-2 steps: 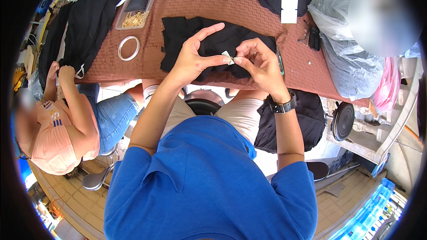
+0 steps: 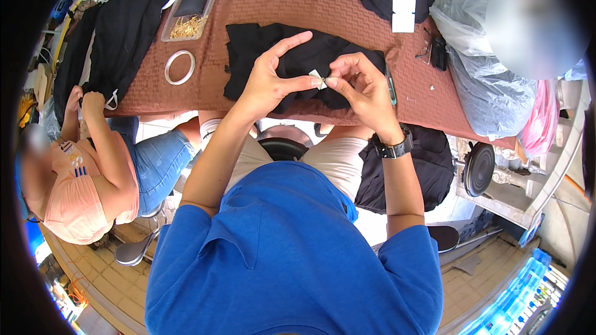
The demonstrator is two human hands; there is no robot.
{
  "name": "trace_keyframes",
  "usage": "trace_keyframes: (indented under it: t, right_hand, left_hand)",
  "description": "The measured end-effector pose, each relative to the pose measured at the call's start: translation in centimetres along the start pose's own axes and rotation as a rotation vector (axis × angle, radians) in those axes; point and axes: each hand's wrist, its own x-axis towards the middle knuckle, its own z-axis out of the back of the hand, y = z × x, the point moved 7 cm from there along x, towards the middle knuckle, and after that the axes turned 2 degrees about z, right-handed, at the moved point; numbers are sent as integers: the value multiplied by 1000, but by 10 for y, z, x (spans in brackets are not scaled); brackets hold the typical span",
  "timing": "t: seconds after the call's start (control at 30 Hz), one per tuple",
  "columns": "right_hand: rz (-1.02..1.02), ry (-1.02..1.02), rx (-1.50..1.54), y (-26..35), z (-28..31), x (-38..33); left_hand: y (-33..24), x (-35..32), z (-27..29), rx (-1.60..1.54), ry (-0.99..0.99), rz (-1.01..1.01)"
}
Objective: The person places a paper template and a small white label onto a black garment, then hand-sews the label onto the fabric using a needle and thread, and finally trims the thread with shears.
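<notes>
Above a piece of black cloth point(image 2: 248, 46) on the table, my two hands meet at a small white tag point(image 2: 315, 76). My left hand point(image 2: 268, 85) has its thumb against the tag, with the index finger stretched out away from it; its other fingers are hidden. Thumb and fingertips of my right hand point(image 2: 365, 90) pinch a tiny thin piece point(image 2: 323, 81) at the tag's right side. That piece looks like a small pin, but it is too small to make out fully. The black cloth lies creased beneath both hands.
A clear plastic box point(image 2: 164, 34) holds many small gold-coloured pieces; a white ring point(image 2: 180, 67) lies nearby. Glasses point(image 2: 424, 49) and a black object point(image 2: 439, 54) sit at right, beside large plastic bags point(image 2: 481, 87). A co-worker point(image 2: 93, 174) sits at left.
The white tag has tilted very slightly between my fingertips. Otherwise my hands and everything around them look the same.
</notes>
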Motion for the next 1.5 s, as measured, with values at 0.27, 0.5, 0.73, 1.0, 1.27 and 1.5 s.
trace_keyframes:
  t: [0.27,0.5,0.73,1.0,1.27,1.5]
  right_hand:
    - [305,-23,-581,42,-25,-5]
    - [483,-71,-666,51,-29,-11]
    - [746,-218,-162,160,-7,-37]
    - [980,-11,286,249,18,-105]
    - [444,-345,-116,176,-13,-70]
    - [165,-225,-326,34,-28,-33]
  left_hand:
    - [-1,-1,4,169,-90,-84]
    - [-5,-3,0,194,-113,-86]
    - [12,-5,10,249,-176,-36]
    - [13,-9,7,419,-241,-5]
    - [13,-14,9,26,-136,-65]
    - [12,-24,5,-228,-75,100]
